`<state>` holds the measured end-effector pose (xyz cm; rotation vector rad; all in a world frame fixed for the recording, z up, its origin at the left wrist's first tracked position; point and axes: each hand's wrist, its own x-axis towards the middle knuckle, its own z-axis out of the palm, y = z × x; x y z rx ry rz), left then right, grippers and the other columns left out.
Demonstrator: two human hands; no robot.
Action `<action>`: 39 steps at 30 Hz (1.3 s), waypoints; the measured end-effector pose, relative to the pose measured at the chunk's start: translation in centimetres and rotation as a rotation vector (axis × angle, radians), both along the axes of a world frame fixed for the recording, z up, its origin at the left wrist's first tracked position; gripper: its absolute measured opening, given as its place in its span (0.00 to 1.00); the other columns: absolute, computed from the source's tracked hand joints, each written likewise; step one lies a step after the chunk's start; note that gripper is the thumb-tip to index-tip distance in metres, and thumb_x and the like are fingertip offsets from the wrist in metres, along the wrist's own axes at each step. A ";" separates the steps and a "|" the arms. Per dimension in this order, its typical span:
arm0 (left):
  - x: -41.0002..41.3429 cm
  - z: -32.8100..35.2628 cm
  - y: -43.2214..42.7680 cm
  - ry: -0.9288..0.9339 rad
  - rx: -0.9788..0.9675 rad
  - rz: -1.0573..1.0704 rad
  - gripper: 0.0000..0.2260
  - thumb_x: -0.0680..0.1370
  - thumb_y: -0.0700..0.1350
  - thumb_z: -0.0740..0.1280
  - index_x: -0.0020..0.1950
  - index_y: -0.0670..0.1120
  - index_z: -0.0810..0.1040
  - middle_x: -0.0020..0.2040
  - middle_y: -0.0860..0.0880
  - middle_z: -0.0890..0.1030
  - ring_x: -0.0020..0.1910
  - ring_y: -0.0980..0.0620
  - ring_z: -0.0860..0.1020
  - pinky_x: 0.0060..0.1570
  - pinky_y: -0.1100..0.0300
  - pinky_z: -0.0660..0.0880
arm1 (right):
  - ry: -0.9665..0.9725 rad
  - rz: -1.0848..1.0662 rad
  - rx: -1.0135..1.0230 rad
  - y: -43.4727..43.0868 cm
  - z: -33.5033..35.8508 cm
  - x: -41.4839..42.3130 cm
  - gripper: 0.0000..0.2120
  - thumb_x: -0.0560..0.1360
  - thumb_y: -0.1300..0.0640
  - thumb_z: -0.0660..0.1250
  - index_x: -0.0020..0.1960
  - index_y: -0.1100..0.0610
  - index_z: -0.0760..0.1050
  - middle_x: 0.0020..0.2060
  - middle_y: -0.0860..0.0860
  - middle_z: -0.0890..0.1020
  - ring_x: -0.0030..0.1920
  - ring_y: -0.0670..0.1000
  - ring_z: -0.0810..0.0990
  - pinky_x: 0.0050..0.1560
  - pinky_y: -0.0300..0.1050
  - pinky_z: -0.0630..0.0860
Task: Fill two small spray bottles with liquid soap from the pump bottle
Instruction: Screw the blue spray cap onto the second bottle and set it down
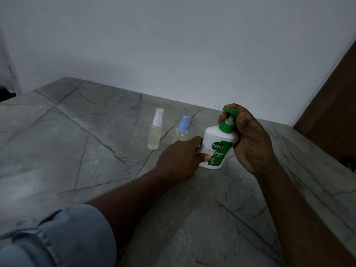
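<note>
Rolled blue sleeve (57, 237) lies nearest. Toward the tabletop's (77, 151) far edge stand a white-capped spray bottle (154, 135) and a blue-capped spray bottle (182, 132), both holding pale liquid. Just right, the left hand (179, 160) grips the white pump bottle (215, 143) low, fingers curled round it. The right hand (250, 143) wraps its fingers round the green pump head (231, 110).

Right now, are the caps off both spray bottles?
No, the white-topped bottle and the blue-topped bottle both have their sprayers on.

Home-like room: marbled table (77, 151), bare wall (173, 45)
</note>
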<state>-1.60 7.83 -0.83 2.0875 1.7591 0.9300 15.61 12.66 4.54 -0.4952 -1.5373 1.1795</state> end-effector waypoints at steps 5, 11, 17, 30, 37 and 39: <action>0.1 -0.3 -0.1 0.032 0.034 0.047 0.18 0.81 0.59 0.63 0.67 0.51 0.72 0.60 0.50 0.82 0.53 0.50 0.81 0.53 0.49 0.79 | -0.095 -0.110 0.065 0.0 -1.3 -0.4 0.22 0.77 0.44 0.70 0.66 0.54 0.77 0.56 0.53 0.85 0.60 0.53 0.82 0.61 0.50 0.78; 0.2 -0.4 -0.2 0.008 0.068 0.103 0.17 0.81 0.58 0.64 0.65 0.50 0.73 0.57 0.49 0.82 0.52 0.50 0.81 0.52 0.49 0.80 | -0.436 -0.236 0.143 0.7 -3.6 -0.2 0.29 0.74 0.56 0.76 0.71 0.46 0.70 0.61 0.43 0.81 0.59 0.45 0.82 0.59 0.47 0.80; -0.2 -0.2 -0.4 0.065 0.086 0.188 0.16 0.79 0.58 0.67 0.62 0.49 0.75 0.55 0.49 0.82 0.50 0.51 0.79 0.46 0.57 0.76 | -0.496 -0.336 0.154 0.8 -4.3 -0.6 0.34 0.74 0.59 0.76 0.74 0.48 0.65 0.63 0.47 0.80 0.60 0.46 0.81 0.59 0.45 0.80; -0.6 -0.4 -0.3 0.090 0.082 0.200 0.14 0.79 0.56 0.68 0.60 0.50 0.78 0.55 0.49 0.83 0.51 0.51 0.80 0.52 0.56 0.78 | -0.518 -0.388 0.148 1.3 -4.8 -0.2 0.36 0.74 0.62 0.76 0.75 0.46 0.62 0.67 0.48 0.78 0.63 0.47 0.79 0.54 0.34 0.76; -0.8 -0.5 -0.2 0.104 0.088 0.197 0.14 0.79 0.56 0.68 0.60 0.50 0.78 0.54 0.49 0.83 0.51 0.51 0.80 0.52 0.55 0.78 | -0.518 -0.381 0.125 1.6 -5.0 -0.1 0.37 0.75 0.62 0.75 0.76 0.46 0.61 0.67 0.48 0.78 0.64 0.48 0.79 0.58 0.39 0.77; -0.8 -0.5 -0.2 0.098 0.088 0.195 0.14 0.79 0.56 0.68 0.60 0.50 0.79 0.54 0.49 0.83 0.52 0.50 0.80 0.53 0.53 0.79 | -0.524 -0.382 0.124 1.7 -5.1 -0.1 0.37 0.75 0.61 0.75 0.76 0.46 0.61 0.66 0.47 0.79 0.62 0.46 0.79 0.54 0.34 0.77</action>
